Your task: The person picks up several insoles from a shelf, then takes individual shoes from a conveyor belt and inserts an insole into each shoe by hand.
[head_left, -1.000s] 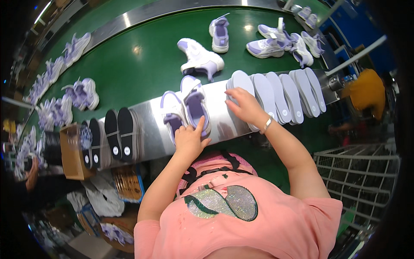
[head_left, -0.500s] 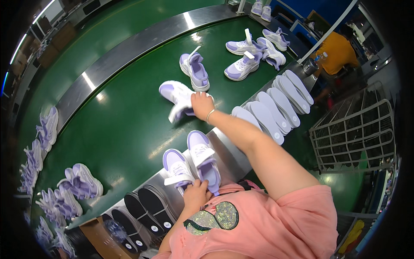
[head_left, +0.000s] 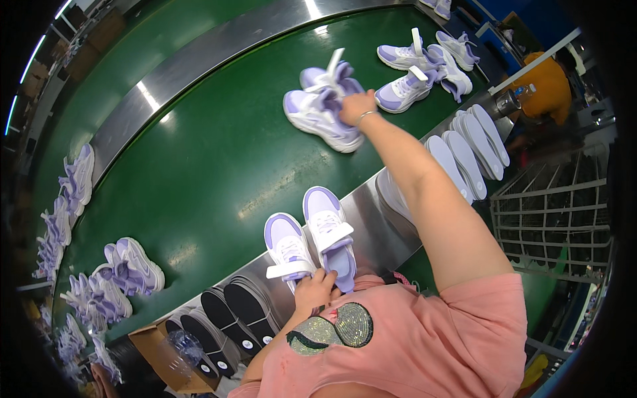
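With the right hand (head_left: pixel 358 108), gripping a white-and-lilac shoe (head_left: pixel 315 121) by its heel, out over the green surface (head_left: pixel 212 172), close beside a second shoe (head_left: pixel 314 77); with the left hand (head_left: pixel 316 290), half-curled, touching at the heels of a pair of shoes (head_left: pixel 324 221) set across the metal edge (head_left: pixel 363 202), impossible to tell whether clasping either; flanked rightward by stacked grey insoles (head_left: pixel 478 147), leftward by black insoles (head_left: pixel 217 306) and a cardboard box (head_left: pixel 151 351)
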Demonstrator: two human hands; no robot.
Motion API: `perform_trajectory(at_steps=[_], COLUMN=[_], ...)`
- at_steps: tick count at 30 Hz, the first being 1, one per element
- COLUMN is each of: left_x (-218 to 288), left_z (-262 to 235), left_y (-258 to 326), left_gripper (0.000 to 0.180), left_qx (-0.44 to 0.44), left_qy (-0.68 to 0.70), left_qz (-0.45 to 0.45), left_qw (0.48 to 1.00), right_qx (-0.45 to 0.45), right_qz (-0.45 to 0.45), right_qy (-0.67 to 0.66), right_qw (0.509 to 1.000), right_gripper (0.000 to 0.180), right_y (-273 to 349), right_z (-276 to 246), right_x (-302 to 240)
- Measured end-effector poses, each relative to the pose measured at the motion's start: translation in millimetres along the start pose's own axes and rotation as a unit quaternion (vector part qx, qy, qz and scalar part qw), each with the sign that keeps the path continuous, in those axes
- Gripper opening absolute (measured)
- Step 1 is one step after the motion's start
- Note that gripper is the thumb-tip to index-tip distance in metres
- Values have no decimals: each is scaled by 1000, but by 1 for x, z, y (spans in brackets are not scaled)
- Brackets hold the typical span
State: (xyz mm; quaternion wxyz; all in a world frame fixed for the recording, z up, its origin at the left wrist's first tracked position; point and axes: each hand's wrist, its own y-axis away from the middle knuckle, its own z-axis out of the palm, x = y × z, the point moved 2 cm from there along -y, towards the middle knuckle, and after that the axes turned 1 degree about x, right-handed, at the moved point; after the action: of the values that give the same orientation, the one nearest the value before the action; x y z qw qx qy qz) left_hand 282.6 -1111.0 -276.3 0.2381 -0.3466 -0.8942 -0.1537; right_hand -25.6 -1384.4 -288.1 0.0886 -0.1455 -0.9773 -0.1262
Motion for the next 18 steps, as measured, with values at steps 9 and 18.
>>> perform_trajectory(at_steps=[9, 18], left_x=[33, 74], left_z=[0, -6], left_y=[-30, -41], left_gripper=[30, 38], left_qx=[94, 110], left_qy=[7, -21], left_qz=[-44, -85], left_qw=[995, 990], right_qx=[107, 105], right_qz=[-39, -81], right_qy=[-119, -225], right_qw=[986, 965], right_gripper=[40, 50], right_y=[68, 277], right_z=[4, 25], right_x=[121, 123])
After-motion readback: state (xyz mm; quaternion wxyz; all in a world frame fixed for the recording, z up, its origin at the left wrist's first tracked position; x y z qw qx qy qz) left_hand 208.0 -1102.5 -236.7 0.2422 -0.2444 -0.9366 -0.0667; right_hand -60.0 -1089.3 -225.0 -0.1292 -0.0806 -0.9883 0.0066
